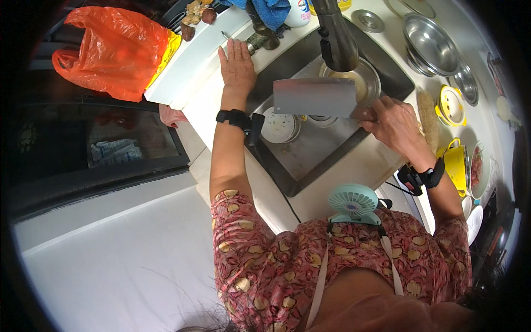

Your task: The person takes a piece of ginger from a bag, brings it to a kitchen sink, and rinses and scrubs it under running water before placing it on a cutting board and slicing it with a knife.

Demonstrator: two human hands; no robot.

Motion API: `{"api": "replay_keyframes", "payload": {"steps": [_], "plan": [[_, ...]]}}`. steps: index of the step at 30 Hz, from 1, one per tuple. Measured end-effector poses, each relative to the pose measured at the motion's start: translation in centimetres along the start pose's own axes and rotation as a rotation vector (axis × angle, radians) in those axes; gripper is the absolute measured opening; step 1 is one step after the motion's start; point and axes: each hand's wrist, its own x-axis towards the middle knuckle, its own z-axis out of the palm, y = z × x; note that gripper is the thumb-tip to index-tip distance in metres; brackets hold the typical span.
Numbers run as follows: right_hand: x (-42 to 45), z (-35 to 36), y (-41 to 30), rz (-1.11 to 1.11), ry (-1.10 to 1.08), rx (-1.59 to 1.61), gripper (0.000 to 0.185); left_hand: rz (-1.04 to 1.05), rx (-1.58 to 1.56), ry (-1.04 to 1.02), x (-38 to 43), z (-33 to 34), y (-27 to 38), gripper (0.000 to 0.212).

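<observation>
My right hand (392,122) grips the handle of a cleaver (315,97), its broad metal blade held over the sink (315,149) and pointing left. My left hand (238,66) reaches to the counter's back left, palm down with the fingers extended, beside a dark faucet base (263,39); whether the fingertips touch anything is unclear. Below the blade, stacked white bowls (277,126) with green bits sit in the sink. Partly behind the blade and the dark pull-out faucet (340,45) stands a metal pot (369,79) with cloudy liquid.
Steel bowls (431,41), a yellow colander-like dish (451,105), a yellow pot (455,168) and a bowl of red fruit (478,170) line the right counter. An orange plastic bag (116,54) lies at the upper left. A blue cloth (271,12) hangs behind the sink.
</observation>
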Motion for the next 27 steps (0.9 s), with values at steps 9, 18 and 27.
{"api": "replay_keyframes", "payload": {"steps": [9,18,27], "plan": [[1.7,-0.7,-0.4,-0.097,0.043,0.022,0.038,0.235,0.165,-0.319,2.1,-2.2,-3.0,0.053],[1.7,0.2,-0.9,0.06,-0.139,0.098,0.037,0.262,0.071,-0.42,3.1,-2.3,-5.0,0.059],[2.4,2.2,-0.4,-0.05,0.106,0.121,0.037,0.246,0.178,-0.477,3.5,-1.9,-4.3,0.065]]}}
